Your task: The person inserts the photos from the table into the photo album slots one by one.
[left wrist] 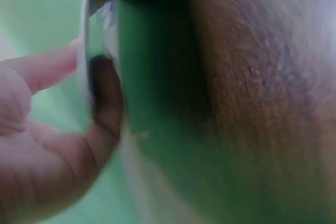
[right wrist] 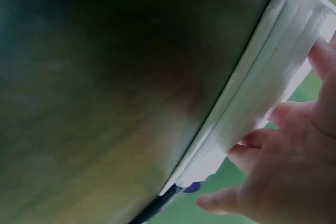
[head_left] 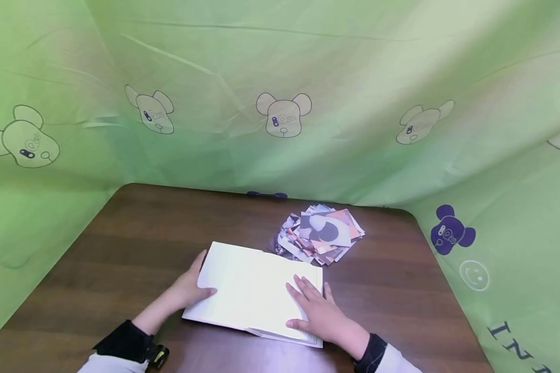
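Head view: open book [head_left: 247,290], long axis side to side, lies between left hand [head_left: 186,289], pinching its left edge, and right hand [head_left: 324,313], spread on its right page, short of the counter's [head_left: 88,274] far edge.

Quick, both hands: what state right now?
Left hand: closed, holding the left edge of the open book.
Right hand: open, resting on the book's right side.

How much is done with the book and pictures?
The book is already open. Now the left grip pinches its left edge while the right grip rests on the right page. The pictures lie heaped beyond the book and both open pages look blank, so putting pictures in may remain.
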`<state>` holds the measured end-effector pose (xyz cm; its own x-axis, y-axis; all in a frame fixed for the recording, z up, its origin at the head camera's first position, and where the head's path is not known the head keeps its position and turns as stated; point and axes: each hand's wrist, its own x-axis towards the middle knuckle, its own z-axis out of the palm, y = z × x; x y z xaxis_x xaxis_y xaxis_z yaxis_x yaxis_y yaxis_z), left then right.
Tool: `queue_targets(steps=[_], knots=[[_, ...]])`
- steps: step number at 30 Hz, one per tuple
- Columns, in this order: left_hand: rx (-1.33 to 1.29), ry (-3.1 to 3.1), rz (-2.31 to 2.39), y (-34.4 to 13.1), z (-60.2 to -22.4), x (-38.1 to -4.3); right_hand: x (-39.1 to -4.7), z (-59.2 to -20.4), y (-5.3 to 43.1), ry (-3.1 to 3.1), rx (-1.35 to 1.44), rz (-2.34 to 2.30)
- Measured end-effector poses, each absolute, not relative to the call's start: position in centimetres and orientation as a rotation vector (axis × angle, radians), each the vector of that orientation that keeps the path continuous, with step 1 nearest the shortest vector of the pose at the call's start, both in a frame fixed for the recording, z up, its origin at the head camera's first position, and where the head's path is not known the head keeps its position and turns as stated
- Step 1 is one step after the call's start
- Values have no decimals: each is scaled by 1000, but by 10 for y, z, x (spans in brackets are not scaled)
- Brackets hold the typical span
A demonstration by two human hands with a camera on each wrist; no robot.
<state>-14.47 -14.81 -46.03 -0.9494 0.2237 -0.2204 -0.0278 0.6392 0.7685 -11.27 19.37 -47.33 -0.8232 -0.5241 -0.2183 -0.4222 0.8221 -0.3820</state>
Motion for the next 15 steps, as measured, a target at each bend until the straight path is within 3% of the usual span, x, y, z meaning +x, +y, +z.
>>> queue_targets(steps=[3, 10, 15], knots=[[257, 2826, 877, -123, -462, -136, -110, -474, 195, 2701, -744, -444], [916, 2796, 435, -54, -453, -108, -117, -469, 195, 2712, -775, -392], [1020, 2783, 173, -30, -460, -95, -123, -467, 197, 2684, -813, -396]])
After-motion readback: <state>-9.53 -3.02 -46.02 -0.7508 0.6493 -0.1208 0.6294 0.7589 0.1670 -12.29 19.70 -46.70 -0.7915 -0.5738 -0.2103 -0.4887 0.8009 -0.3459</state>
